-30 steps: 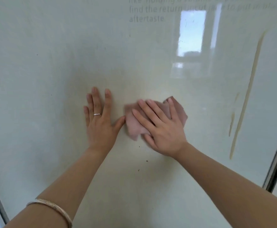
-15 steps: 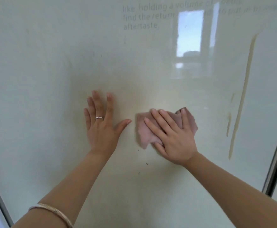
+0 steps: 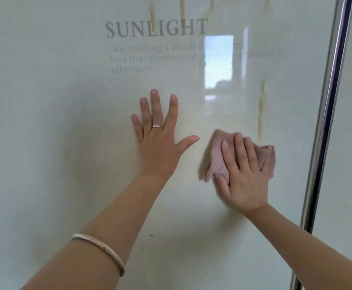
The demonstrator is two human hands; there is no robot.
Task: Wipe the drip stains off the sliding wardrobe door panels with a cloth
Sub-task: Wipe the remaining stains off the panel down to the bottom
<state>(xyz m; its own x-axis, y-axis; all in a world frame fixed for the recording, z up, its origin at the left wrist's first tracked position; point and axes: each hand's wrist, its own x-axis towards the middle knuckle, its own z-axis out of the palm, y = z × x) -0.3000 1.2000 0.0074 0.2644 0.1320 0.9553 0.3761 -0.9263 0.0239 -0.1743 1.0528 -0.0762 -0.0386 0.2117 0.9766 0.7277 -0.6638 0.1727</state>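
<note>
The pale glossy wardrobe door panel (image 3: 55, 122) fills the view and carries grey lettering "SUNLIGHT". My right hand (image 3: 244, 181) presses a pink cloth (image 3: 216, 155) flat against the panel with straight fingers, the thumb lying on the cloth's lower edge. A brownish vertical drip stain (image 3: 260, 114) runs down to just above the cloth's right part. More drip stains (image 3: 182, 7) hang at the panel's top, through the lettering. My left hand (image 3: 158, 143), wearing a ring, rests flat on the panel left of the cloth, fingers spread.
A metal door frame strip (image 3: 325, 122) runs vertically at the right, with the neighbouring panel (image 3: 350, 143) beyond it. A bright window reflection (image 3: 219, 61) lies above the cloth. Small dark specks (image 3: 151, 235) dot the panel between my forearms.
My right hand has slid the cloth rightward to the foot of the long drip stain, whose lower part no longer shows. The view has tilted up, showing the "SUNLIGHT" lettering and upper stains.
</note>
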